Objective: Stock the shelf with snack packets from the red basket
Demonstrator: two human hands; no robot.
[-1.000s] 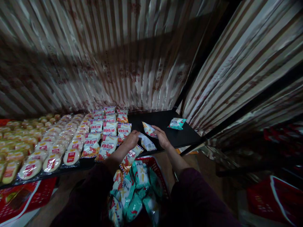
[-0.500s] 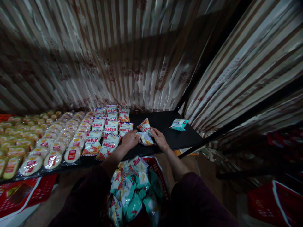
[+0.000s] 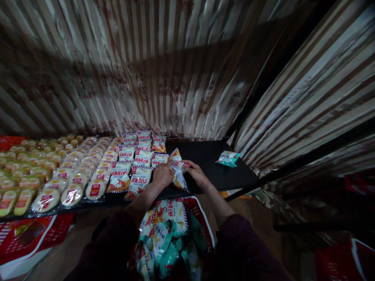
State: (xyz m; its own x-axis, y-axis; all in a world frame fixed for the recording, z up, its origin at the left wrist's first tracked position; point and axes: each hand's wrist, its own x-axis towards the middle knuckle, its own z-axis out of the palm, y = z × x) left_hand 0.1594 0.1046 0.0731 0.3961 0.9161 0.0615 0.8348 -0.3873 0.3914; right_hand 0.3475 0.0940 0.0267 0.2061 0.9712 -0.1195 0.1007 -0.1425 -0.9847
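Snack packets (image 3: pixel 179 176) gathered closer — left hand (image 3: pixel 163 175), right hand (image 3: pixel 198 175), palms down; both gripping them

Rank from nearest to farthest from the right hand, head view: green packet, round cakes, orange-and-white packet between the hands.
1. Orange-and-white packet, touching the right hand, just left of it.
2. Green packet, alone on the black shelf, to the right and farther back.
3. Round cakes, far left of the shelf.
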